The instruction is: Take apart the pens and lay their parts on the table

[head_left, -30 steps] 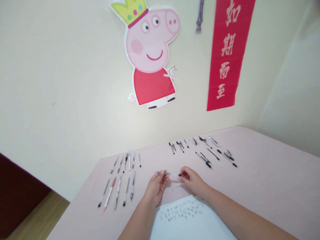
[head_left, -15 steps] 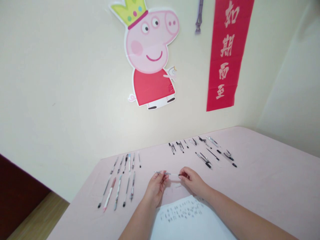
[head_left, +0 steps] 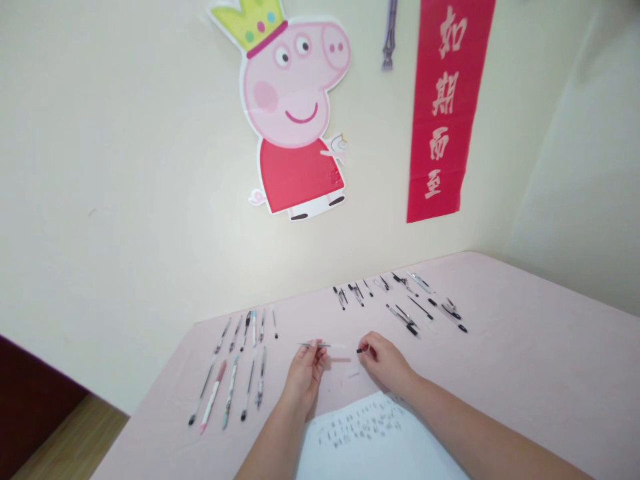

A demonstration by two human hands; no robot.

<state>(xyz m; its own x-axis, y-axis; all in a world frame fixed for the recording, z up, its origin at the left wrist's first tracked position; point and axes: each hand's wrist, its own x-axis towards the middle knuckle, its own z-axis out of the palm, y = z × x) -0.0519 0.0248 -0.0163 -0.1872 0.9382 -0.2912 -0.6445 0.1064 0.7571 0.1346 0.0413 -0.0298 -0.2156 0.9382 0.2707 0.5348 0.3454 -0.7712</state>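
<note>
Above the pink table (head_left: 170,400), the half-curled left hand (head_left: 306,368) pinches a slim pen part (head_left: 327,345), its clear end apart from the small black piece (head_left: 359,351) pinched by the nearly closed right hand (head_left: 384,357); a slack grip could drop either.

On the right of the far wall (head_left: 150,167) we made out 如期而至 down a red banner (head_left: 447,123). We saw handwriting (head_left: 367,425), too blurred to read, on the white sheet (head_left: 380,460) at the near side of the worktop (head_left: 540,373).
</note>
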